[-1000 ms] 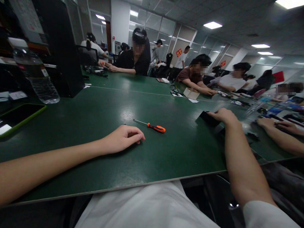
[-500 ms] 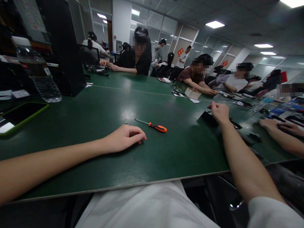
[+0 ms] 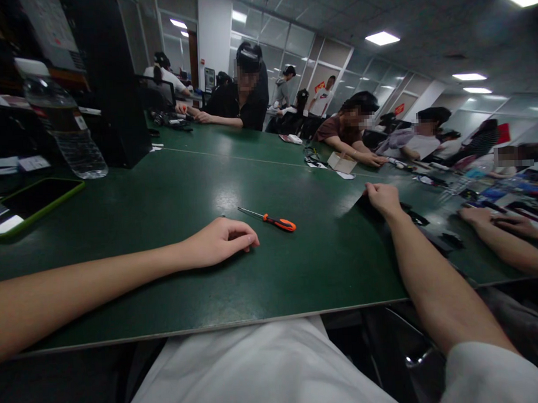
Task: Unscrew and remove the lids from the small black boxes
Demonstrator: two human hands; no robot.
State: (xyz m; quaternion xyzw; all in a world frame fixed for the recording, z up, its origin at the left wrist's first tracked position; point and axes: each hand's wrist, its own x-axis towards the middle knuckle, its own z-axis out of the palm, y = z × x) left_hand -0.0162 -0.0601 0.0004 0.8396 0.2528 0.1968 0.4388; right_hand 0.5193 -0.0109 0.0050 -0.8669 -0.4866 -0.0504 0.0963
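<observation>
My left hand rests on the green table, its fingers loosely curled and a gap between thumb and forefinger; it holds nothing. Just beyond its fingertips lies a screwdriver with an orange and black handle, its metal shaft pointing left and away. At the right my right hand is closed, with its fingertips at the edge of a black object. The hand and wrist partly cover this object, so its kind does not show.
A plastic bottle and a green-edged phone are at the left, near a black cabinet. A small cardboard box stands farther back. Another person's hand is on the table at the right; other people sit beyond.
My right hand has shifted slightly left, and the black object's visible edge at its fingertips has shifted with it. My left hand and the screwdriver stay in place.
</observation>
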